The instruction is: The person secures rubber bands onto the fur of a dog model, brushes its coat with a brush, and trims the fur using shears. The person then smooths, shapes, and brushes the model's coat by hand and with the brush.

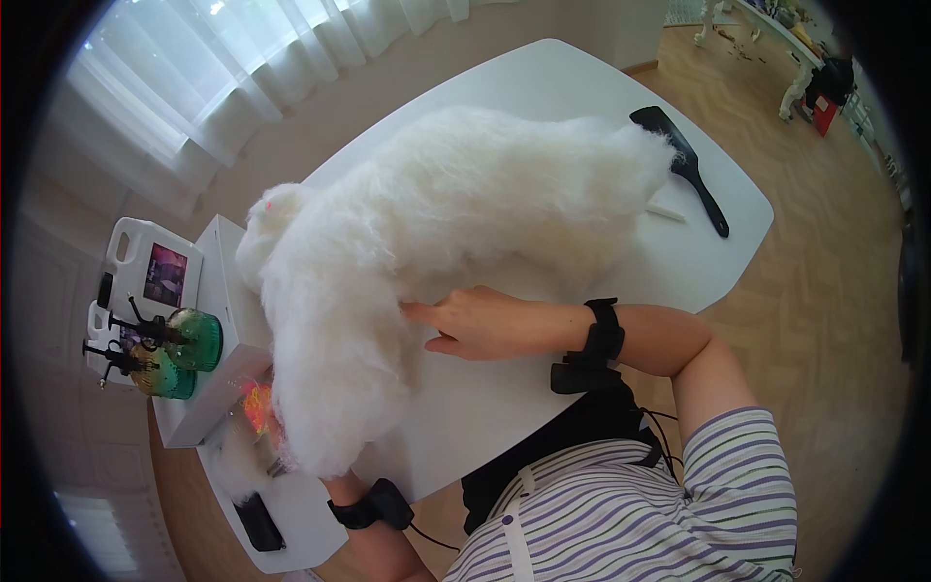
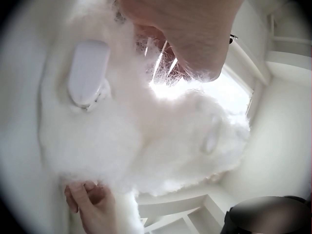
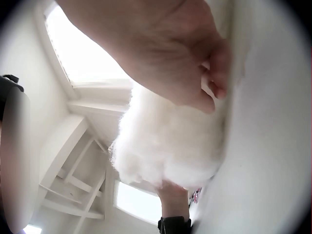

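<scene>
Nearest, the left hand reaches in at the near end of a long, curved form of fluffy white fur, its fingers so hidden by fur that I cannot tell what they hold, while the right hand touches the form's inner edge with a straight index finger, thumb held apart from it. The furry form lies across the white, round-cornered desk, with green-tinted bottles with black spray tops by a white box on its left. Farther off, a black paddle-shaped brush lies at its far end.
</scene>
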`<state>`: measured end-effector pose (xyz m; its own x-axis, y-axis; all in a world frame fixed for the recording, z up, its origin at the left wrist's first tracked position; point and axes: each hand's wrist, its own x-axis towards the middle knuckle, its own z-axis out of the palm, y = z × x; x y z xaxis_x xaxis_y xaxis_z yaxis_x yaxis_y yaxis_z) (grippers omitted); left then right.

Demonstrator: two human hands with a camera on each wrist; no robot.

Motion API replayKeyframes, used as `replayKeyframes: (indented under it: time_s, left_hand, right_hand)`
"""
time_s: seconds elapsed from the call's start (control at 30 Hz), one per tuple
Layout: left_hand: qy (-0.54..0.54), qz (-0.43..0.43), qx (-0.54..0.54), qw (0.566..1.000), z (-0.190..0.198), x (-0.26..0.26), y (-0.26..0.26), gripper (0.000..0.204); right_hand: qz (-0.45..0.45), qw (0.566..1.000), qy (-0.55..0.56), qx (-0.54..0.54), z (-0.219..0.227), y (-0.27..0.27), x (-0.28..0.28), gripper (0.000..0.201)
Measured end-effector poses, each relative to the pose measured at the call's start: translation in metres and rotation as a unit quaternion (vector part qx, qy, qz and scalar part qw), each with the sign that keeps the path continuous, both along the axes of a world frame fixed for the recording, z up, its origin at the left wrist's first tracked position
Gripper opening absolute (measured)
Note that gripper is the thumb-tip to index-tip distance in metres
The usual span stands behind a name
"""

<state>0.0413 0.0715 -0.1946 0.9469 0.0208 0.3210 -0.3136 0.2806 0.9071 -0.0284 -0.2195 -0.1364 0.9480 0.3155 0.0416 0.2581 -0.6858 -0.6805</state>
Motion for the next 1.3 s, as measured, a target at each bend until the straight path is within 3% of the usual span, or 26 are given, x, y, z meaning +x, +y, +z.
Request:
replayKeyframes:
  time_s: [0.07, 0.2, 0.27, 0.37, 0.5, 0.57, 0.7, 0.77, 0.87, 1.0, 1.17, 1.3]
  left_hand:
    - [0.011, -0.007, -0.004, 1.000, 0.003, 0.001, -0.001, 0.023]
    - [0.029, -0.019, -0.014, 0.999, 0.007, 0.003, -0.005, 0.024]
    - [0.038, -0.024, -0.018, 0.999, 0.010, 0.003, -0.007, 0.024]
    - [0.052, -0.030, -0.024, 0.998, 0.013, 0.004, -0.012, 0.025]
    - [0.066, -0.042, -0.033, 0.996, 0.019, 0.009, -0.017, 0.027]
    - [0.074, -0.047, -0.039, 0.995, 0.022, 0.010, -0.018, 0.027]
    - [0.090, -0.052, -0.051, 0.993, 0.027, 0.012, -0.018, 0.029]
    - [0.097, -0.054, -0.058, 0.992, 0.030, 0.014, -0.023, 0.029]
    - [0.109, -0.059, -0.069, 0.990, 0.032, 0.013, -0.023, 0.030]
    - [0.124, -0.070, -0.086, 0.986, 0.035, 0.010, -0.026, 0.032]
    - [0.148, -0.075, -0.119, 0.979, 0.036, 0.001, -0.024, 0.033]
    - [0.169, -0.074, -0.155, 0.970, 0.035, -0.010, -0.020, 0.035]
  right_hand:
    - [-0.046, 0.987, -0.152, 0.032, -0.014, 0.000, 0.002, 0.024]
    - [-0.108, 0.984, -0.138, -0.041, -0.013, -0.005, -0.003, 0.015]
    - [-0.166, 0.955, -0.239, -0.049, -0.014, -0.003, -0.003, 0.010]
    - [-0.189, 0.935, -0.292, -0.062, -0.013, 0.001, -0.006, 0.011]
    - [-0.186, 0.947, -0.206, -0.159, -0.023, -0.006, -0.007, 0.011]
    - [-0.120, 0.970, -0.090, -0.190, -0.017, -0.010, -0.008, 0.014]
    - [-0.121, 0.963, -0.170, -0.171, 0.001, -0.006, -0.022, 0.016]
    - [-0.144, 0.929, -0.273, -0.206, 0.008, -0.008, -0.028, 0.032]
    - [-0.180, 0.901, -0.283, -0.276, 0.005, -0.017, -0.031, 0.043]
    - [-0.187, 0.918, -0.207, -0.283, -0.012, -0.027, -0.041, 0.051]
    - [-0.161, 0.937, -0.153, -0.268, 0.024, -0.014, -0.078, 0.054]
    - [-0.216, 0.896, -0.151, -0.358, 0.021, -0.025, -0.090, 0.050]
